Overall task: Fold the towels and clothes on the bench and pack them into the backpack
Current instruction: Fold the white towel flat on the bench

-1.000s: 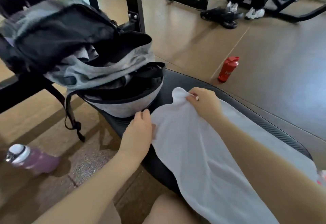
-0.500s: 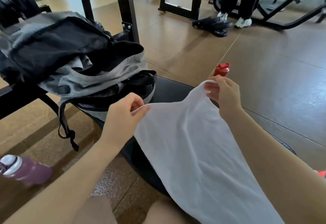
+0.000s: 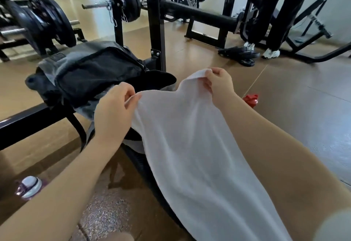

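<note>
White towel point(image 3: 190, 145) lifted off the worktop point(image 3: 144, 162); my left hand point(image 3: 114, 111) and right hand point(image 3: 220, 86) each pinch a top corner.

bench point(image 3: 144, 166) mostly hidden under towel point(image 3: 190, 145); red bottle point(image 3: 251, 100) half-hidden by forearm; towel cut off below

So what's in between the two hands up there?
In the head view, the top edge of the white towel stretches between them. The left hand pinches one corner and the right hand pinches the other. Behind that edge sits the open backpack.
</note>
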